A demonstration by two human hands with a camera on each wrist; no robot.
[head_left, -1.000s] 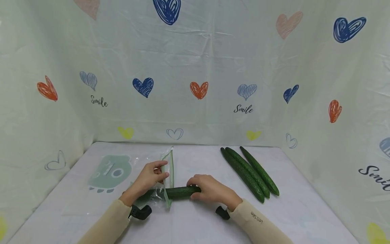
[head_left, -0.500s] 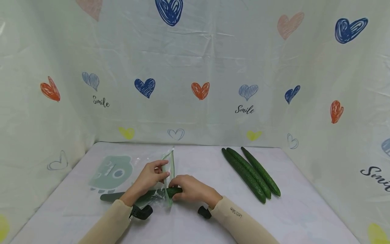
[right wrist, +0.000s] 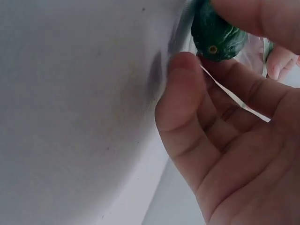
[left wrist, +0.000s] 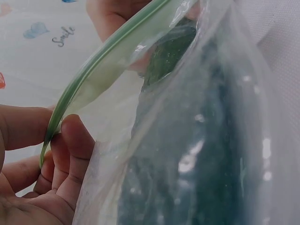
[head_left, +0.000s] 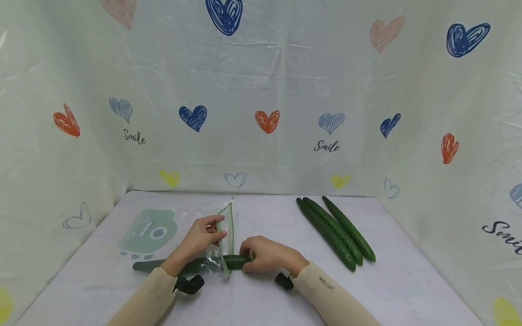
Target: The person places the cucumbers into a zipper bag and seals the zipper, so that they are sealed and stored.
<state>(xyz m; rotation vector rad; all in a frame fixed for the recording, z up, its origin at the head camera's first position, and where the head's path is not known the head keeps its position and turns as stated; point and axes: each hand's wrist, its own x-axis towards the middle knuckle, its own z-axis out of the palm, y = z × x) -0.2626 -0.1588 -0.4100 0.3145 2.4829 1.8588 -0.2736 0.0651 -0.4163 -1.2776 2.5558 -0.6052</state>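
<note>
A clear zip bag [head_left: 226, 226] with a green zip edge and a printed cartoon face lies flat at the left. My left hand [head_left: 202, 235] pinches its raised mouth; in the left wrist view, thumb and fingers [left wrist: 77, 140] hold the green zip strip. A dark green cucumber [head_left: 235, 261] lies mostly inside the bag, and its near end sticks out of the mouth to the right. My right hand [head_left: 269, 256] holds that end between thumb and fingers. The right wrist view shows the cucumber's blunt tip [right wrist: 218, 44] between them. My left forearm hides part of the bagged cucumber.
Several cucumbers lie side by side at the right back of the white table [head_left: 408, 280], one of them the rightmost cucumber [head_left: 348, 226]. A heart-printed curtain [head_left: 285, 81] rises behind the table and along both sides.
The cucumber has slid left, deeper into the bag. My right hand went left with it, then shifted back a little right along it to its end. The left hand stayed put.
</note>
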